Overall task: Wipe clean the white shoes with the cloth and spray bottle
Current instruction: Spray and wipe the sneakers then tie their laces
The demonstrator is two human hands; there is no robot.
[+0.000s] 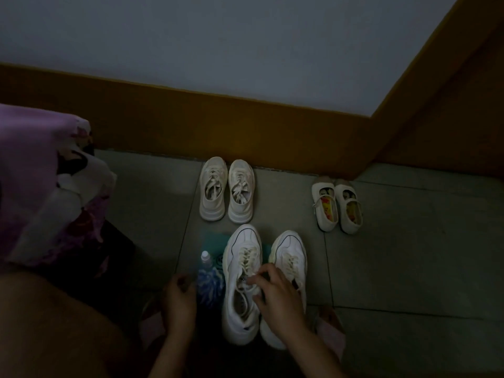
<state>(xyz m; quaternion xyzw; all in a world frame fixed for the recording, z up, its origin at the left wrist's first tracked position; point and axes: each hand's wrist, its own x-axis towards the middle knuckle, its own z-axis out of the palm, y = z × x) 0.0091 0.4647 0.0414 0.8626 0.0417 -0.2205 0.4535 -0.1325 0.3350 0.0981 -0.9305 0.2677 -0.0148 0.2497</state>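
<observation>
White shoes stand side by side, low centre, toes away from us. Left hand curls just beside the upright spray bottle; we cannot tell if it grips it. The teal cloth lies partly under the shoes. Right hand pinches the left-hand shoe at its opening. Risks, we judge: lifting that shoe drags the cloth and tips the bottle, and the dim light hides dirt.

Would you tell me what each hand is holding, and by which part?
The right hand grips a white sneaker by its tongue; the left hand sits beside the spray bottle, hold unclear.
</observation>
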